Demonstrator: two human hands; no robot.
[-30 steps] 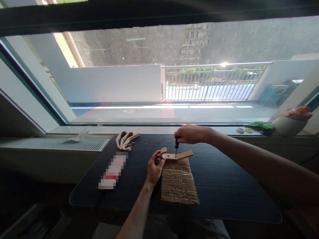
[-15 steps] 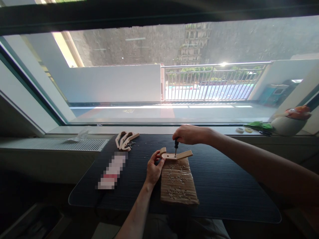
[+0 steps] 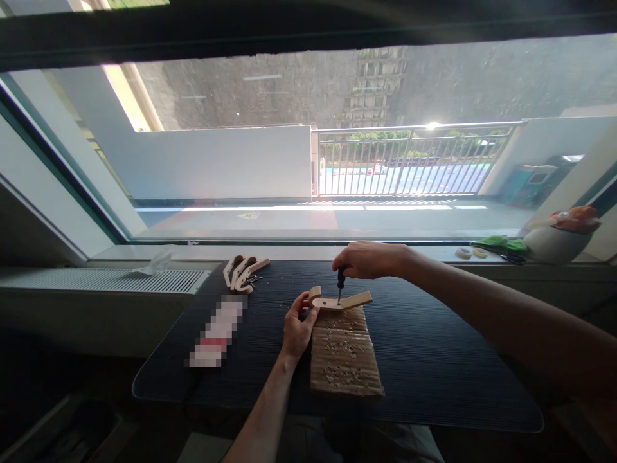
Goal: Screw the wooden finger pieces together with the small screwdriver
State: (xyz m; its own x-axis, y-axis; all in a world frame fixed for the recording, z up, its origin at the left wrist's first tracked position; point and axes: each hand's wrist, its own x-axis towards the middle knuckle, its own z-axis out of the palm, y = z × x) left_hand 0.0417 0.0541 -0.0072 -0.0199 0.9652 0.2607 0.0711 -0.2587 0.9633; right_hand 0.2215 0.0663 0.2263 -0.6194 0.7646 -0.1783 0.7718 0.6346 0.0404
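My left hand (image 3: 299, 325) grips the curled end of a wooden hook (image 3: 357, 299), fingers behind it and thumb in front. The hook lies across the far end of a corrugated cardboard piece (image 3: 340, 354) that is dotted with holes. From above, my right hand (image 3: 362, 260) is closed around the black handle of a screwdriver (image 3: 341, 281). The screwdriver stands nearly upright, its tip at a screw (image 3: 339, 303) in the hook's flat middle. A dark hole shows in the wood to the left of that screw.
Several more wooden hooks (image 3: 236, 273) lie at the table's far left, with loose screws (image 3: 253, 279) beside them. A blurred pink-and-white item (image 3: 216, 334) lies nearer. Tape rolls (image 3: 463, 253), a green cloth (image 3: 500, 243) and a pot (image 3: 559, 239) stand on the windowsill behind the dark table (image 3: 434, 360).
Very little differs. My right hand has shifted slightly on the screwdriver handle; the hook, the cardboard and my left hand keep their places.
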